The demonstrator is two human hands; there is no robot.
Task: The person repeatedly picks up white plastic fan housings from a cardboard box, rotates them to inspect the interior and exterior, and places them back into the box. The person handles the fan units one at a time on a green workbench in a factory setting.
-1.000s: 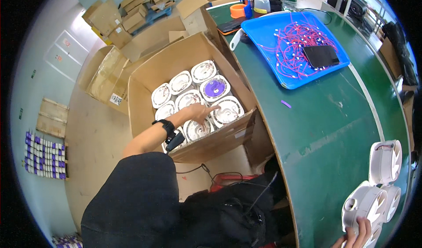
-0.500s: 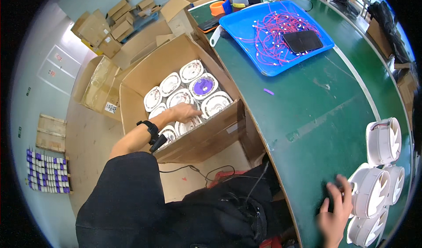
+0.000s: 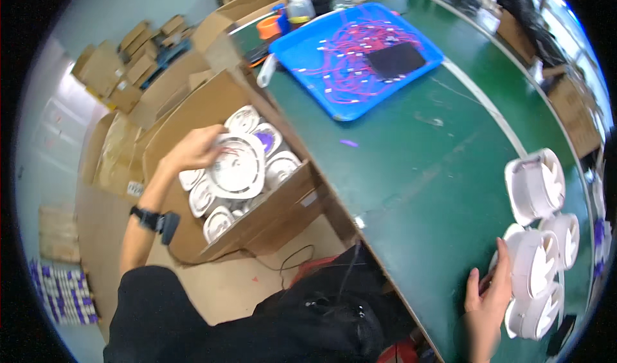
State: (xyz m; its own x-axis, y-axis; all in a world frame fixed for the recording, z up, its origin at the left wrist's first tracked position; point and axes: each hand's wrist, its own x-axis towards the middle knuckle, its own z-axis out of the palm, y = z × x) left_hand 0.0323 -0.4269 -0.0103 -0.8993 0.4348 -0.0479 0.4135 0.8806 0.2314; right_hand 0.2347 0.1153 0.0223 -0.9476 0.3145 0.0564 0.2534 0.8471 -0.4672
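My left hand (image 3: 200, 148) grips the edge of a white round fan unit (image 3: 238, 170) above the open cardboard box (image 3: 254, 241). The unit's broad round face shows, with thin reddish wires near my fingers. Under it, more white units (image 3: 281, 168) fill the box, one with a purple centre (image 3: 265, 139). Over the green table at the right, my right hand (image 3: 491, 292) has its fingers stretched out and thumb apart. Its fingertips are against or just beside a white fan (image 3: 533, 263) in a small cluster; exact contact cannot be told.
A blue tray (image 3: 308, 93) on the green table (image 3: 411, 189) holds pink wires (image 3: 350, 48) and a dark phone (image 3: 395, 61). Behind it stand a squeeze bottle (image 3: 300, 8) and an orange ring (image 3: 268, 27). Other cartons (image 3: 112, 147) are at the far left. A cable lies on the floor.
My left hand has risen from among the units in the box with one fan unit in its grip. My right hand has come up close against the fans. The whole view has shifted.
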